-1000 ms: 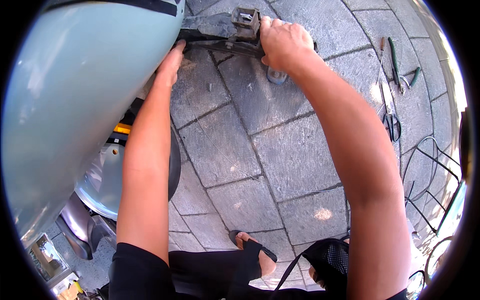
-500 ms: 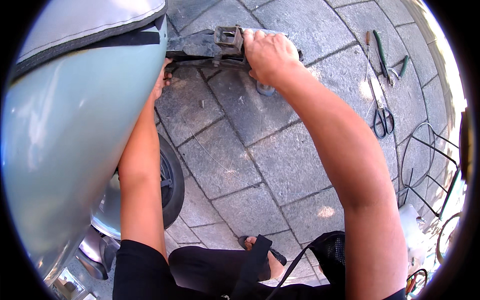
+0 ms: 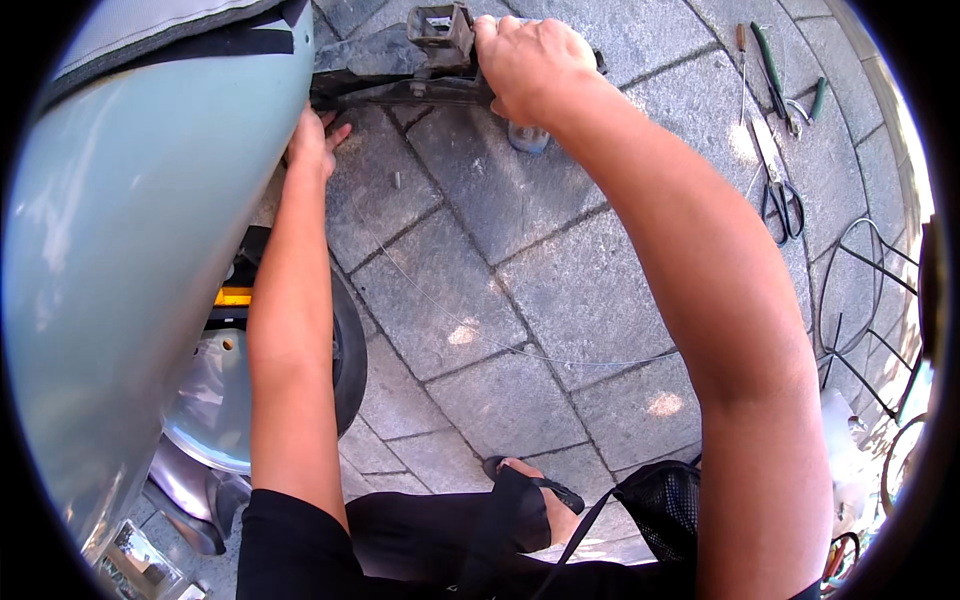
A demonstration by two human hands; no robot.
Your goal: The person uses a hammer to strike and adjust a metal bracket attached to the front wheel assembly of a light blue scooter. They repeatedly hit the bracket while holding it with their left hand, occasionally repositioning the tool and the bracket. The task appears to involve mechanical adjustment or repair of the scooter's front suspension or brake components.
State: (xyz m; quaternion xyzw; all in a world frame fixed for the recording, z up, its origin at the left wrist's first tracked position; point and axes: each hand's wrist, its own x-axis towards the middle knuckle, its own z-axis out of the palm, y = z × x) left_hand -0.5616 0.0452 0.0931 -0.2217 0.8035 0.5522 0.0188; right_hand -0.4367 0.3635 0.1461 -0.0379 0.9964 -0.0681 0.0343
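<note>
A dark metal bracket (image 3: 365, 62) juts out from under the pale blue-green body panel (image 3: 120, 220) of what looks like a scooter. My right hand (image 3: 535, 68) is wrapped over the bracket's outer end, palm down; a squarish metal loop (image 3: 440, 32) stands just left of it. Below that hand a round greyish piece (image 3: 527, 138) shows against the paving. At the panel's edge, under the bracket's inner end, is my left hand (image 3: 314, 150). Its visible fingers are apart, with nothing seen in them; some fingertips are hidden by the panel and bracket.
On the paving at right lie scissors (image 3: 783, 205), green-handled pliers (image 3: 775, 80) and a thin wooden-handled tool (image 3: 741, 60). A thin wire (image 3: 570, 360) crosses the slabs. A black wire frame (image 3: 870, 330) stands far right. Beside my left forearm is a wheel (image 3: 348, 350).
The view has shifted, so the bracket and tools sit higher in the picture. My left hand has come further out from the panel, its fingers more spread. My right hand keeps its grip.
</note>
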